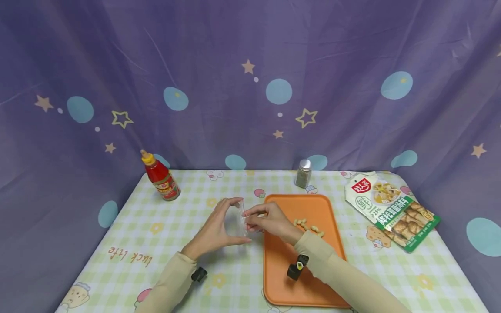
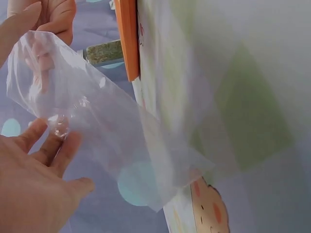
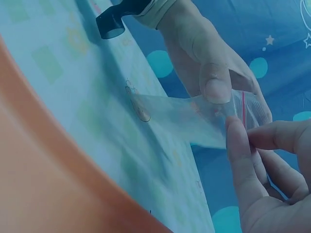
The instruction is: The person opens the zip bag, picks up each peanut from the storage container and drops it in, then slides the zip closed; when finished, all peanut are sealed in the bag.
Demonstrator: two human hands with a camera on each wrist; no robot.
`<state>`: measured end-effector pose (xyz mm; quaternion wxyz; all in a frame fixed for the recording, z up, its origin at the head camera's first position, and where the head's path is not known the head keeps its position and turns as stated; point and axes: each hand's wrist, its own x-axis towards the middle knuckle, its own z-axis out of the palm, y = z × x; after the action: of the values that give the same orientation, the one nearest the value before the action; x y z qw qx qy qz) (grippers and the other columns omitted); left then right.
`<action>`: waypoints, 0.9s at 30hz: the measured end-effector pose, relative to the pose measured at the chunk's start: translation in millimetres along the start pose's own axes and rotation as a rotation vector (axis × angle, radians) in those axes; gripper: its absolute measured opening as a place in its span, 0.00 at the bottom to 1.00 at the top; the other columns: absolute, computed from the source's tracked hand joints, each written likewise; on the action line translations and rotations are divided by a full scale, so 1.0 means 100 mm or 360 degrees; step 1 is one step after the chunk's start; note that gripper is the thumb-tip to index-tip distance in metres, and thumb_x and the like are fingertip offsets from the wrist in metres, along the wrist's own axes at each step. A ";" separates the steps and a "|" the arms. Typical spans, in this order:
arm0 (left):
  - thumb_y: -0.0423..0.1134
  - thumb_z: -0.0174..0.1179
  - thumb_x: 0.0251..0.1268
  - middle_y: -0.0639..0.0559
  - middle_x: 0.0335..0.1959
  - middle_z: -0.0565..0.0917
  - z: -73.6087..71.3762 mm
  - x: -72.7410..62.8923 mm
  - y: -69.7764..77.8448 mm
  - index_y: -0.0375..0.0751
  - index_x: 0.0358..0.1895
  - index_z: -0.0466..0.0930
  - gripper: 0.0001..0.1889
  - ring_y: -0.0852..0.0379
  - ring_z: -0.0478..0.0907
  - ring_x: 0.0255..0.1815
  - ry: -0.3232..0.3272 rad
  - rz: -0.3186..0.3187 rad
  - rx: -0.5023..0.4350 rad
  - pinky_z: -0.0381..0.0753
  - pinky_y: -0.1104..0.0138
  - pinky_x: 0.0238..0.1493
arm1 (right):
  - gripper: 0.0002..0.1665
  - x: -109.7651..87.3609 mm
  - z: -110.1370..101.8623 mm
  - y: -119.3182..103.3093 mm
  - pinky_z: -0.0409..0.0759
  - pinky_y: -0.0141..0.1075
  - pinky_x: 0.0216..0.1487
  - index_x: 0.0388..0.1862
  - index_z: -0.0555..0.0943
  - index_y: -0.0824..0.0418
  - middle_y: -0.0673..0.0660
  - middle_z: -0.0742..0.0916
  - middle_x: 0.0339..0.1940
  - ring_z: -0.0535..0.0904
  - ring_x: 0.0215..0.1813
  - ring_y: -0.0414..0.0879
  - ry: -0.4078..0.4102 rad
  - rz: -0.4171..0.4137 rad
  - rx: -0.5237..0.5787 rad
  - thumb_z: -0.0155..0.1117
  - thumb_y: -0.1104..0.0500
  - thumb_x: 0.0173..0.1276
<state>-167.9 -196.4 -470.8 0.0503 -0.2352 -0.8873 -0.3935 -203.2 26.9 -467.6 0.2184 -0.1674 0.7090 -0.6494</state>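
Note:
A clear zip-lock bag (image 3: 170, 114) with a red line near its mouth hangs between the two hands above the table. The left hand (image 1: 214, 228) curves round it in a wide C, thumb on the near side, fingertips (image 2: 70, 145) against the film on the far side. Close to the red line, the right hand (image 1: 275, 219) pinches the bag's mouth between thumb and fingers. In the left wrist view the bag's lower part hangs loose and looks see-through. Several peanuts (image 1: 314, 228) lie on the orange tray (image 1: 282, 278) under the right forearm, which hides part of it.
A red sauce bottle (image 1: 161, 178) with a yellow cap stands at the back left. Behind the tray is a small spice jar (image 1: 303, 174). To the right lies a green-and-white food packet (image 1: 392, 211). A purple curtain (image 1: 219, 65) hangs behind the checked tablecloth (image 1: 168, 248).

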 end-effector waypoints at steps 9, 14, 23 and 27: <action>0.62 0.84 0.40 0.56 0.54 0.74 0.00 -0.01 0.01 0.61 0.74 0.66 0.53 0.46 0.75 0.57 0.0062 -0.0004 0.0121 0.79 0.48 0.57 | 0.14 0.02 0.01 0.02 0.91 0.47 0.45 0.51 0.89 0.69 0.59 0.91 0.35 0.90 0.32 0.42 0.0051 0.0010 -0.0055 0.68 0.62 0.72; 0.62 0.84 0.40 0.54 0.50 0.75 0.00 -0.01 0.01 0.60 0.71 0.69 0.50 0.49 0.75 0.49 0.0099 0.0008 0.0242 0.74 0.60 0.49 | 0.12 0.01 0.00 0.01 0.90 0.52 0.43 0.49 0.90 0.68 0.60 0.92 0.33 0.91 0.32 0.50 0.0095 -0.0032 -0.0169 0.69 0.62 0.71; 0.62 0.83 0.43 0.53 0.48 0.76 0.00 0.00 0.04 0.57 0.70 0.71 0.47 0.55 0.73 0.46 0.0136 0.0025 0.0409 0.72 0.62 0.48 | 0.10 -0.02 -0.05 -0.01 0.90 0.44 0.38 0.48 0.91 0.63 0.60 0.92 0.41 0.91 0.37 0.60 0.0110 -0.0168 -0.0384 0.68 0.61 0.73; 0.63 0.83 0.41 0.55 0.47 0.77 0.00 0.00 0.08 0.52 0.69 0.74 0.48 0.56 0.73 0.46 0.0149 0.0052 0.0564 0.70 0.62 0.49 | 0.11 -0.04 -0.05 -0.04 0.90 0.48 0.40 0.48 0.90 0.63 0.60 0.91 0.44 0.91 0.40 0.63 0.0174 -0.0259 -0.0459 0.69 0.59 0.73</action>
<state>-164.3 -191.6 -465.3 0.1387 -0.2184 -0.9355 -0.2406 -202.3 33.0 -463.3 0.1000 -0.2182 0.7897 -0.5645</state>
